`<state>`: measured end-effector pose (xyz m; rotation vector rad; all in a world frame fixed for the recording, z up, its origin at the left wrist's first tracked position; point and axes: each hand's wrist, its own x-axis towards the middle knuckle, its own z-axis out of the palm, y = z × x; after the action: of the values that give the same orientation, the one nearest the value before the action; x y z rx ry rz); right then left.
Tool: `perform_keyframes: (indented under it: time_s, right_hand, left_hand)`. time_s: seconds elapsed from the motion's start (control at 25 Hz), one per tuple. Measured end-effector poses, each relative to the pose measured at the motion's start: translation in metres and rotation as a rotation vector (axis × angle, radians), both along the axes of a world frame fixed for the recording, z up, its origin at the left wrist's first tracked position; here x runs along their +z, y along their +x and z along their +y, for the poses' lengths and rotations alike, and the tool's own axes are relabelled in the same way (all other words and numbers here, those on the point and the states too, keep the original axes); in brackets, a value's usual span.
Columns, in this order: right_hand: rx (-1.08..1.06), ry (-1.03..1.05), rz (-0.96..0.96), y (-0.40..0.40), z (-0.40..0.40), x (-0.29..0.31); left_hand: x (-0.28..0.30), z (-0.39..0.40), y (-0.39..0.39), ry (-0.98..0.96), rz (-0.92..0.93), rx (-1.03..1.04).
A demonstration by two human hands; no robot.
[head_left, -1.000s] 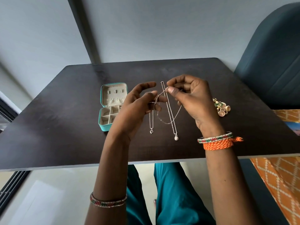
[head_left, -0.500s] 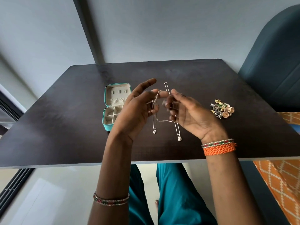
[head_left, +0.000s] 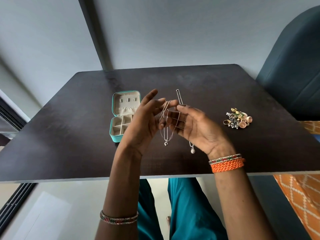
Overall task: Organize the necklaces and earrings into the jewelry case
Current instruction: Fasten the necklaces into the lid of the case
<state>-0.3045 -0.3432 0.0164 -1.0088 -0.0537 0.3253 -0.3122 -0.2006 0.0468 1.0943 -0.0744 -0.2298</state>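
Item: thin chain (head_left: pixel 167 118), which I saw draped over the fingers of the left hand (head_left: pixel 145 122) and right hand (head_left: pixel 195 129) (fingers mostly straight); jewelry case (head_left: pixel 121 116) lay open just beyond the left hand.

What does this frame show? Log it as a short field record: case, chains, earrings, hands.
case: jewelry case open on the table, left of the hands
chain in hand: thin chain draped across both hands
left hand: fingers loosely extended, chain over them
right hand: fingers extended under the chain
pendants: heart pendant, round pendant
earrings: earring pile on the table, right
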Motion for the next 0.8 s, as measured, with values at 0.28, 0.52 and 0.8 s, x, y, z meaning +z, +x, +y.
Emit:
perform_keyframes:
  time_s: [0.28,0.52,0.8]
  right_hand:
    - [-0.086,0.011,0.067,0.005,-0.006,-0.002]
    - [-0.215,-0.089,-0.005,0.004,-0.013,-0.001]
    - [-0.412,-0.548,-0.17,0.007,0.002,-0.007]
  left_hand:
    - [-0.01,0.009,0.007,-0.03,0.022,0.002]
    - [-0.017,0.022,0.013,-0.24,0.165,0.136]
    - [-0.022,0.004,0.011,-0.387,0.082,0.21]
